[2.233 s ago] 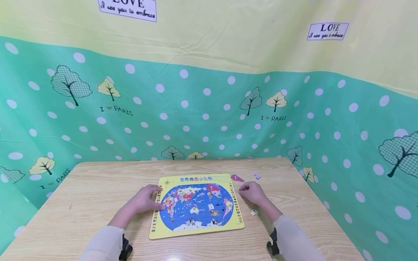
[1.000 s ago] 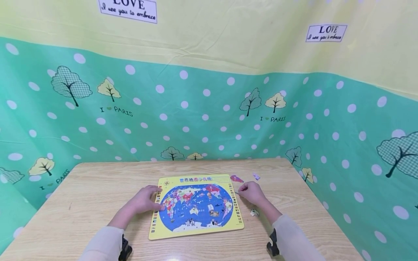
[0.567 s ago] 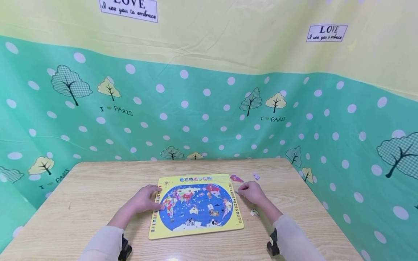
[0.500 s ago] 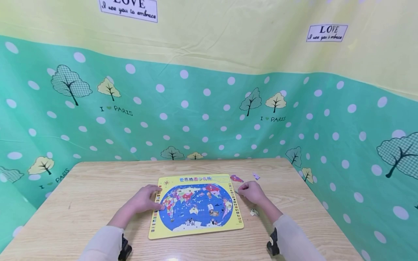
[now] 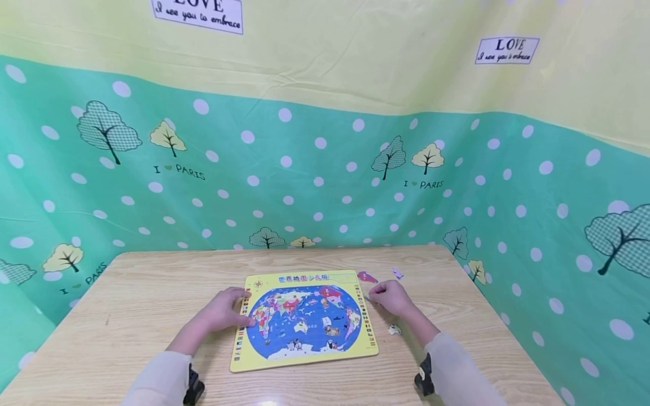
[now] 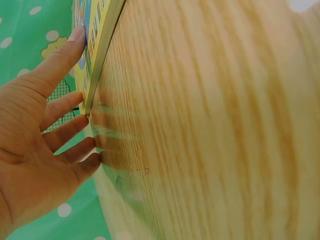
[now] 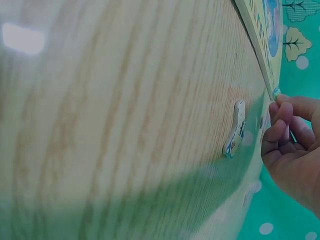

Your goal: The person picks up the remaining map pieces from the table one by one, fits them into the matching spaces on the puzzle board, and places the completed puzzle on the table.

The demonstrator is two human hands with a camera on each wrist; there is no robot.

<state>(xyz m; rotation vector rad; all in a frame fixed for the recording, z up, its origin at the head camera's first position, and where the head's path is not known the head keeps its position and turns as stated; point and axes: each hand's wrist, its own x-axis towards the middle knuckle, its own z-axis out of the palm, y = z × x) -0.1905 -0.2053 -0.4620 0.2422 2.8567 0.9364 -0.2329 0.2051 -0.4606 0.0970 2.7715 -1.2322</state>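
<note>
A yellow world map puzzle board (image 5: 350, 279) lies on the table. My left hand (image 5: 223, 310) rests at its left edge; in the left wrist view the thumb (image 6: 75, 37) is on the board's face and the other fingers spread along the side. Beside the board's right edge, my right hand (image 5: 392, 299) pinches a small puzzle piece (image 7: 276, 91) between thumb and index finger, mostly hidden by the fingertips. Nearest to that hand lies a loose pale puzzle piece (image 5: 394, 330), also in the right wrist view. Beyond it are a red piece (image 5: 367, 277) and a purple piece (image 5: 398, 274).
The wooden table (image 5: 152, 304) reaches back to a green and yellow patterned curtain (image 5: 304, 141), which also closes off the right side. Black cameras are strapped to both wrists, at the cuffs of pale sleeves (image 5: 159, 375).
The small piece in my right fingertips has turned slightly and come a little nearer the board's right edge. My left hand and the board have stayed in place.
</note>
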